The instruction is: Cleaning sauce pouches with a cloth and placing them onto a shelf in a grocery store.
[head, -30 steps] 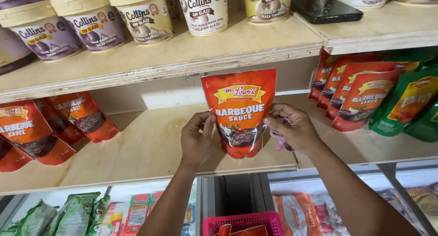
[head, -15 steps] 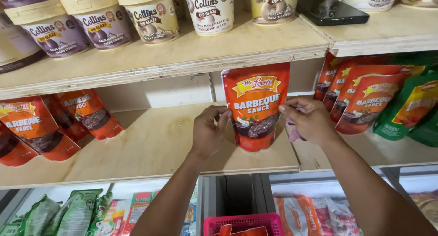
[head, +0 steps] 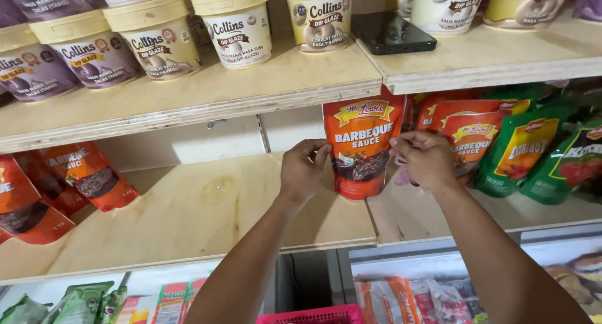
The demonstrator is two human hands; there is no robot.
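In the head view, both your hands are on one orange-red stand-up sauce pouch of glossy plastic [head: 362,145], which stands upright on the lower pale wooden shelf [head: 207,217], near the seam where this board meets the next board to the right. Your left hand [head: 303,172] is closed lightly on the left edge of the pouch, with the fingertips curled on its front. Your right hand [head: 427,161] pinches the right edge of the pouch between thumb and fingers; a small pink thing shows under this hand, and I cannot tell what it is.

Just beside the pouch on the right, a row of similar red sauce pouches [head: 467,136] leans against the back of the shelf, and after them come green sauce pouches [head: 520,155] toward the right edge. At the left end of the same shelf, well apart from your hands, more orange-red pouches [head: 88,173] lean backward.

On the upper wooden shelf [head: 188,104] stand round plastic tubs with cream-coloured lids [head: 235,26] in a row, and a black flat phone [head: 390,32] lies near the edge of the board on the right. Under the lower shelf you see packets in green and red [head: 81,302] and the rim of a pink plastic basket [head: 313,314] at the bottom edge.
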